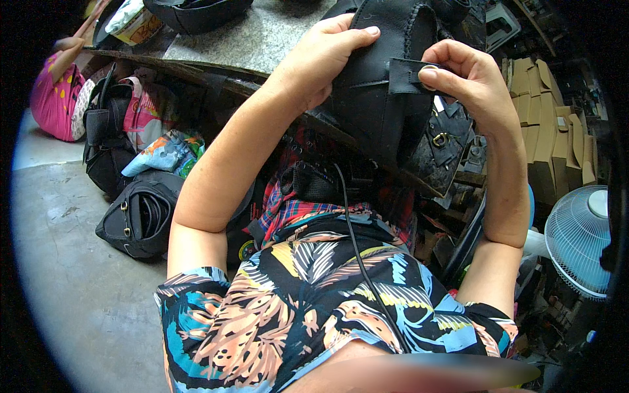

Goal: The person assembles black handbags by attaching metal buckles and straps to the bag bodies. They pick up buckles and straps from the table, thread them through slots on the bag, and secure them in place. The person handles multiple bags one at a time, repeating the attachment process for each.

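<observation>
A black leather bag piece (375, 116) with a laced or braided edge stands up at the front edge of the worktable. My left hand (327, 52) grips its upper left side, with the thumb lying on the front face. On the right, my right hand (466, 73) pinches the end of a short black leather strap (402, 76) between thumb and fingers, against the bag piece's front. The fingers of my left hand behind the leather are partly hidden. Just below my right hand lie black leather pieces with a buckle (443, 139).
The speckled worktable (262, 39) carries another black leather bag (196, 14) and a tub (136, 26). Black bags (147, 213) sit on the floor at left, near another person's hand (69, 46). Folded cardboard (550, 124) and a fan (580, 239) stand at right.
</observation>
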A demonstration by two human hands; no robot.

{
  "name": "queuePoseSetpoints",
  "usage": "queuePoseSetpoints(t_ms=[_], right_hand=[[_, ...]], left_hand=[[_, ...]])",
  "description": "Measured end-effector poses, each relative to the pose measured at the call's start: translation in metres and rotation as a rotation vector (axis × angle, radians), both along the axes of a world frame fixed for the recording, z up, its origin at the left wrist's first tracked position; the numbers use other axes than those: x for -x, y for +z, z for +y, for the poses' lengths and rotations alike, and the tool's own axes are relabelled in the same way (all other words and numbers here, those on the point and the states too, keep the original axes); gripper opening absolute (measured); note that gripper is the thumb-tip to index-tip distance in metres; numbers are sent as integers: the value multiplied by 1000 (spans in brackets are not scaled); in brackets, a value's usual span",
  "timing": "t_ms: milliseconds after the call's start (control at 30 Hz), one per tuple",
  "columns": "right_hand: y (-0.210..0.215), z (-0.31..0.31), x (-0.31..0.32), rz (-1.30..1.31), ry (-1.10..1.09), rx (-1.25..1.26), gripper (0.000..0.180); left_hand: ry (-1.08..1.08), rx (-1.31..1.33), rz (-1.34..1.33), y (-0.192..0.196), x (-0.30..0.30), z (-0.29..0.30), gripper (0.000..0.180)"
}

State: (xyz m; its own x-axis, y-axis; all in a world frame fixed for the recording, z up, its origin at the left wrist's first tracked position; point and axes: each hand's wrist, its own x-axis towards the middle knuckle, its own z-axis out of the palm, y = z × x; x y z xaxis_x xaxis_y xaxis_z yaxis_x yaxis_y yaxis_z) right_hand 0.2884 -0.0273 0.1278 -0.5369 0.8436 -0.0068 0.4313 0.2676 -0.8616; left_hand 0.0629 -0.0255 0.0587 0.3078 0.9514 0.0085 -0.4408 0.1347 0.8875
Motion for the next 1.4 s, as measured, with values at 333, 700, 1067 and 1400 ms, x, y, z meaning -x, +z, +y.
queuePoseSetpoints(t_ms=[333,700,1067,1400], right_hand=[[-5,-3,4,33,-3,-27,25],[-6,-1,2,-5,7,-34,25],[-4,-4,3,39,-6,9,24],[-7,-3,1,4,-47,68,25]], left_hand=[[-3,-11,18,1,0,-1,21],[-17,-56,2,-2,1,1,22],[-13,-36,56,2,2,-2,22],[-9,-28,20,2,2,-2,22]])
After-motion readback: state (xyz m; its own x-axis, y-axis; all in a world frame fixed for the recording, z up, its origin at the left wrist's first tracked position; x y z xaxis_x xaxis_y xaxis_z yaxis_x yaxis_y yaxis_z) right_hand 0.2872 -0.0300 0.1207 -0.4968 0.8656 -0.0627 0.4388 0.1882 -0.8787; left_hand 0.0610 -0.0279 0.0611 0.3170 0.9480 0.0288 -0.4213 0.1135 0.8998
